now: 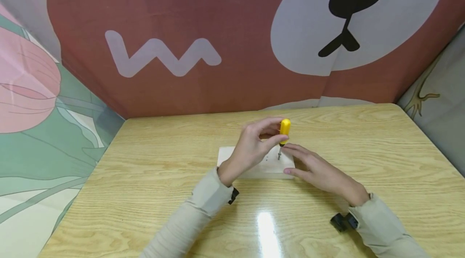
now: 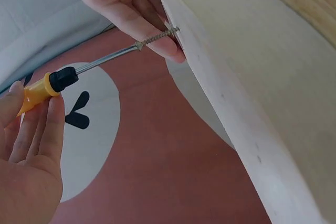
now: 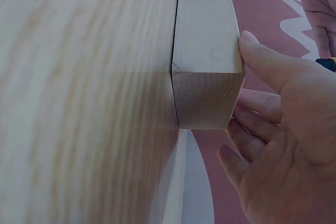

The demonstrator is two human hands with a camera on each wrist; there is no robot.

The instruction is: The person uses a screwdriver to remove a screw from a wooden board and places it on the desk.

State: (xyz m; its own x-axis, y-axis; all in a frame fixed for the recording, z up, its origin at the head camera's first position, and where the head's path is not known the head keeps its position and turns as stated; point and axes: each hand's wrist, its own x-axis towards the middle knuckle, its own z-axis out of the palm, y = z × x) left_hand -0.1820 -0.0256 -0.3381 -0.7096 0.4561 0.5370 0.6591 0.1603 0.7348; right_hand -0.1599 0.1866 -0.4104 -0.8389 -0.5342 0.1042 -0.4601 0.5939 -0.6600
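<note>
My left hand (image 1: 250,147) grips a screwdriver (image 1: 285,127) by its yellow handle, between thumb and fingers. The shaft runs down to the head of a threaded screw (image 2: 157,38), whose point meets the top face of a pale wooden block (image 1: 269,175). That screw stands up from the block with most of its thread showing. At the block's right end, my right hand (image 1: 319,170) holds it, thumb at the near edge (image 3: 247,38) and fingers toward the far side. Small dark marks (image 2: 258,158) dot the block's top, left of the screw.
The block lies on a wood-grain table (image 1: 163,149). A printed cloth (image 1: 181,88) with a cartoon face hangs behind the table's back edge. Black wrist cameras (image 1: 341,221) are strapped at the sleeves.
</note>
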